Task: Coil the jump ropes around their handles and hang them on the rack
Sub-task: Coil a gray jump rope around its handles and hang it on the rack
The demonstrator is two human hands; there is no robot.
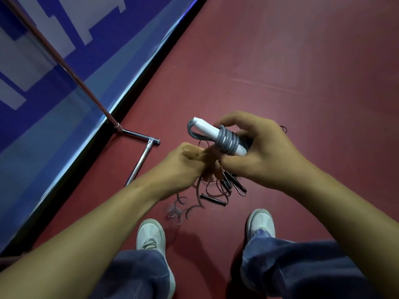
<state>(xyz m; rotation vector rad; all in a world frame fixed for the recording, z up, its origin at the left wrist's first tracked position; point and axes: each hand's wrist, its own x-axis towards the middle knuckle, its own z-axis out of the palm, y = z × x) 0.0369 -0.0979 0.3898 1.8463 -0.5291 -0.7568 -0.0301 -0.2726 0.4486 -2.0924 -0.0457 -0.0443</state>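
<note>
My right hand (257, 152) grips the white handles (207, 128) of a jump rope, with several turns of grey rope (228, 141) wound tightly around them. My left hand (183, 167) is closed on the loose grey rope just below the coil, and the blurred free end (181, 207) dangles toward the floor. More jump ropes with black handles (222, 188) lie tangled on the red floor under my hands. The rack (138, 134) stands to the left, showing a slanted pole and a chrome foot.
A blue and white barrier panel (64, 61) runs diagonally along the left, with a black strip at its base. My two feet in pale sneakers (151, 236) stand on the red floor (280, 61), which stretches open to the right and ahead.
</note>
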